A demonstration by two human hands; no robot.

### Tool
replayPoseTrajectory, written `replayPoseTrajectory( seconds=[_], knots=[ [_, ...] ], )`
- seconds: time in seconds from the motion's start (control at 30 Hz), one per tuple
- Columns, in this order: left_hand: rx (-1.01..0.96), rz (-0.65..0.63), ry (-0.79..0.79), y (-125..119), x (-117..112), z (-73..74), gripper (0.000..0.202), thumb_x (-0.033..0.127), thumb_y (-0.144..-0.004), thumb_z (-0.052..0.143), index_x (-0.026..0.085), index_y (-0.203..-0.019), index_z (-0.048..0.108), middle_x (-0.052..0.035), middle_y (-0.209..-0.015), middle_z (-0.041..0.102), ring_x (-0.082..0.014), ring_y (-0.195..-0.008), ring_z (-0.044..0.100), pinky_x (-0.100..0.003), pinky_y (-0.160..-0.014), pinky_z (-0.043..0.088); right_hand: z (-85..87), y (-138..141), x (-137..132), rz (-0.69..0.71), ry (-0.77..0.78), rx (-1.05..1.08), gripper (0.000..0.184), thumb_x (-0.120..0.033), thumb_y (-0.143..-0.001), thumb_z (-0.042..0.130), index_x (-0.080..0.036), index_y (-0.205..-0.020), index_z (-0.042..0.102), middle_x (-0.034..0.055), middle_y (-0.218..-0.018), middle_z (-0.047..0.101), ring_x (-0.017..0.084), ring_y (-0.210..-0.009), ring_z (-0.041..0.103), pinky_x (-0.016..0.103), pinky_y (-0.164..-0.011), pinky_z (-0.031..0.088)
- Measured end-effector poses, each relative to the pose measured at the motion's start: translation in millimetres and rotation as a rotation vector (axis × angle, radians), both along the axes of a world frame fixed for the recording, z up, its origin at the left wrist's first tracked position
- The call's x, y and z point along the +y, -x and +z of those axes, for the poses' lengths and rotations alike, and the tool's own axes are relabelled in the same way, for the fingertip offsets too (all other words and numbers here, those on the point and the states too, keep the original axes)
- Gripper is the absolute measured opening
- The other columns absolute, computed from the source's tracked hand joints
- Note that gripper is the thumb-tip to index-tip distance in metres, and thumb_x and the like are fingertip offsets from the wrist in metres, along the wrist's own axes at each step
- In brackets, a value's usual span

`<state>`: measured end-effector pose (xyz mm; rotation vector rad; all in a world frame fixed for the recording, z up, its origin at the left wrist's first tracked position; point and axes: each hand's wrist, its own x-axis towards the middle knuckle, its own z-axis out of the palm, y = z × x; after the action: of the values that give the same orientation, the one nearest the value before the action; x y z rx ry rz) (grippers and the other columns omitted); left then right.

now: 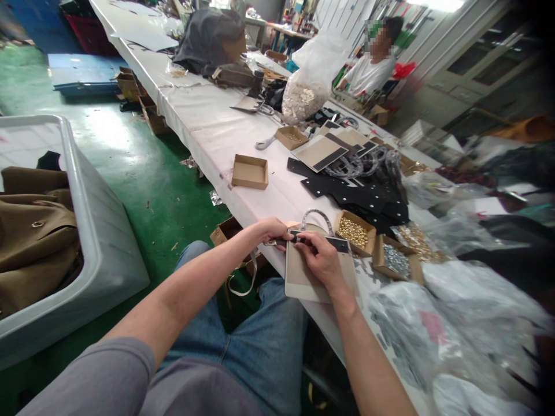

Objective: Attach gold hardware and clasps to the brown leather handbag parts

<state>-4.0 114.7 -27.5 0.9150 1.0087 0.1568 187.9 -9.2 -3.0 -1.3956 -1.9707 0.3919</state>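
Observation:
My left hand [271, 231] and my right hand [321, 260] both grip the top edge of a flat beige panel [303, 283] with a black strip [321, 241] across it. My right fingers pinch the strip, and my left fingers curl over its left end, where a small metal piece sticks out. Just beyond my hands lies a clear curved bag handle [317, 221]. To the right stand a cardboard tray of gold studs [353, 233] and a cardboard tray of silver studs [396, 260].
A long white-covered table [208, 133] holds black perforated panels [359, 193], stacked beige panels [321, 153], cardboard trays and plastic bags [433, 329]. A white tub [78, 231] of brown fabric stands on the green floor at left. A seated co-worker [370, 72] is at the far right.

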Motion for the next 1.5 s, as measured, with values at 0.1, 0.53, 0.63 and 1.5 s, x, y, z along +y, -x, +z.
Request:
replayPoseTrajectory(
  seconds=[0.1,0.53,0.63,1.5],
  knots=[
    [-0.002,0.011,-0.017,2.3,-1.9,4.8,0.017,0.013,-0.093,0.085,0.012,-0.082,0.072,-0.0036,-0.072,0.075,-0.0192,-0.064,0.077,-0.029,-0.065,0.070,2.9,2.2,-0.5,-0.018,-0.007,0.015,0.022,-0.038,-0.111,0.069,-0.032,-0.129,0.078,0.0101,-0.136,0.077,0.034,-0.127,0.073,0.054,-0.107,0.064],
    [-0.065,0.060,-0.176,1.4,-12.1,12.1,0.008,0.005,-0.086,0.081,0.013,-0.084,0.080,0.0003,-0.069,0.073,-0.0170,-0.063,0.073,-0.026,-0.061,0.068,-2.5,1.7,-0.1,-0.019,-0.058,-0.009,0.026,-0.035,-0.112,0.067,-0.033,-0.135,0.078,0.0107,-0.140,0.074,0.033,-0.131,0.072,0.054,-0.114,0.061],
    [-0.036,0.035,-0.286,0.5,-10.2,15.4,0.010,0.006,-0.083,0.082,0.012,-0.077,0.078,0.0021,-0.058,0.065,-0.0142,-0.055,0.066,-0.023,-0.057,0.063,-2.7,1.4,-0.6,-0.034,-0.064,0.001,0.025,-0.035,-0.112,0.067,-0.033,-0.134,0.078,0.0109,-0.139,0.074,0.034,-0.131,0.071,0.057,-0.114,0.061],
    [-0.194,-0.060,-0.361,13.2,-7.7,14.4,0.009,0.009,-0.076,0.084,0.013,-0.068,0.080,0.0010,-0.060,0.067,-0.0119,-0.055,0.065,-0.024,-0.061,0.065,-6.3,-0.1,-3.1,-0.029,-0.116,0.012,0.033,-0.039,-0.112,0.066,-0.035,-0.144,0.071,0.0121,-0.140,0.073,0.036,-0.131,0.071,0.062,-0.113,0.063]
  ],
)
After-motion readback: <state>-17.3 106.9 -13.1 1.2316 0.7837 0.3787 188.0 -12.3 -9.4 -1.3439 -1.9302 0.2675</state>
